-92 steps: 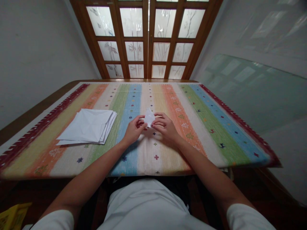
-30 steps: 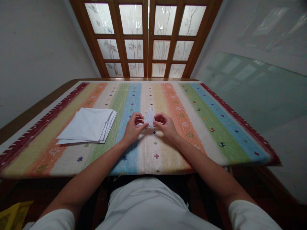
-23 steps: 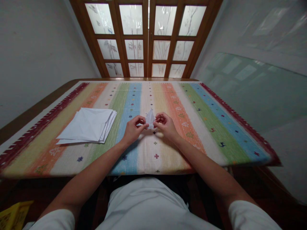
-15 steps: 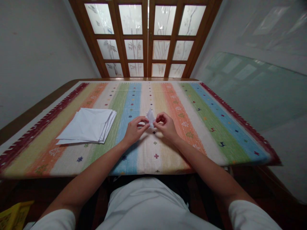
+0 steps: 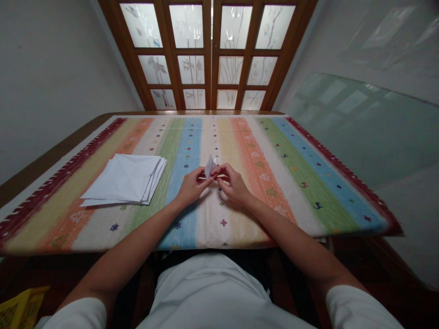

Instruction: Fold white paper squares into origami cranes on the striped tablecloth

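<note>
A small folded white paper piece (image 5: 209, 166) stands up between my two hands over the middle of the striped tablecloth (image 5: 295, 183). My left hand (image 5: 190, 185) pinches its left side with thumb and fingertips. My right hand (image 5: 232, 184) is curled and pinches its right side. The lower part of the paper is hidden by my fingers. A stack of white paper sheets (image 5: 125, 178) lies on the cloth to the left, apart from both hands.
The cloth covers a wooden table (image 5: 61, 147) that runs to a wooden-framed frosted glass door (image 5: 212, 55). White walls stand on both sides. A yellow object (image 5: 18, 307) shows at the lower left, below the table's near edge.
Both hands have closed in on the paper piece. It has narrowed and turned, and now tilts slightly left. The paper stack has not moved.
</note>
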`<state>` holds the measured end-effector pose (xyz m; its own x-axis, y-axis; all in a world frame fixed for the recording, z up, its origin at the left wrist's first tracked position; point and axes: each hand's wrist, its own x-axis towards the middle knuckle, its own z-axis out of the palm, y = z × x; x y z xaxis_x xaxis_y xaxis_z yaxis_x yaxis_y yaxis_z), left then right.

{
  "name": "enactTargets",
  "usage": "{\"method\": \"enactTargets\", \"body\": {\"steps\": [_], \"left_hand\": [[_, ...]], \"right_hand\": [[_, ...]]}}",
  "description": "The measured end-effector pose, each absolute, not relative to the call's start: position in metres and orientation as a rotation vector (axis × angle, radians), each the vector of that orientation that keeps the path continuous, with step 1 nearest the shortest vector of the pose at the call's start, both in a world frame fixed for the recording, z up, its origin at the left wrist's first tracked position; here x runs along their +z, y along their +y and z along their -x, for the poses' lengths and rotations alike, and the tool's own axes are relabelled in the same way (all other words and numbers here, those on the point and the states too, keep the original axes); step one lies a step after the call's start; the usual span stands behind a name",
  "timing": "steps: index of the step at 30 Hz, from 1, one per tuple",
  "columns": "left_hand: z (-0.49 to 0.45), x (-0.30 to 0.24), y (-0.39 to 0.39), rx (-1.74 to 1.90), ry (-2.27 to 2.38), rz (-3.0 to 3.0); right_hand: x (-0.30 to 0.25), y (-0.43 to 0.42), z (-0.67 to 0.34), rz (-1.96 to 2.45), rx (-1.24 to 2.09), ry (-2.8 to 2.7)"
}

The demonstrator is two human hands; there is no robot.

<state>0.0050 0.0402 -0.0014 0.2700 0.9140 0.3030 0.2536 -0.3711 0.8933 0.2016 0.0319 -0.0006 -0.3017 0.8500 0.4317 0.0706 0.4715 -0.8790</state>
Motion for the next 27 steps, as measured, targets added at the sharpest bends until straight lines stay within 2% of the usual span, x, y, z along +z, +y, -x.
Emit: {"method": "enactTargets", "body": {"steps": [4, 10, 20, 27], "left_hand": [[-0.005, -0.006, 0.042, 1.163, 1.054, -1.724], [-0.006, -0.005, 0.039, 1.093, 0.988, -1.699], [-0.007, 0.002, 0.034, 1.034, 1.006, -1.754], [-0.007, 0.005, 0.032, 1.035, 1.038, -1.826]], "right_hand": [[0.001, 0.033, -0.204, 0.821, 0.958, -1.701], [0.015, 0.039, -0.217, 0.925, 0.72, -1.598], [0.01, 0.043, -0.22, 0.886, 0.807, -1.592], [0.002, 0.049, -0.217, 0.954, 0.994, -1.485]]}}
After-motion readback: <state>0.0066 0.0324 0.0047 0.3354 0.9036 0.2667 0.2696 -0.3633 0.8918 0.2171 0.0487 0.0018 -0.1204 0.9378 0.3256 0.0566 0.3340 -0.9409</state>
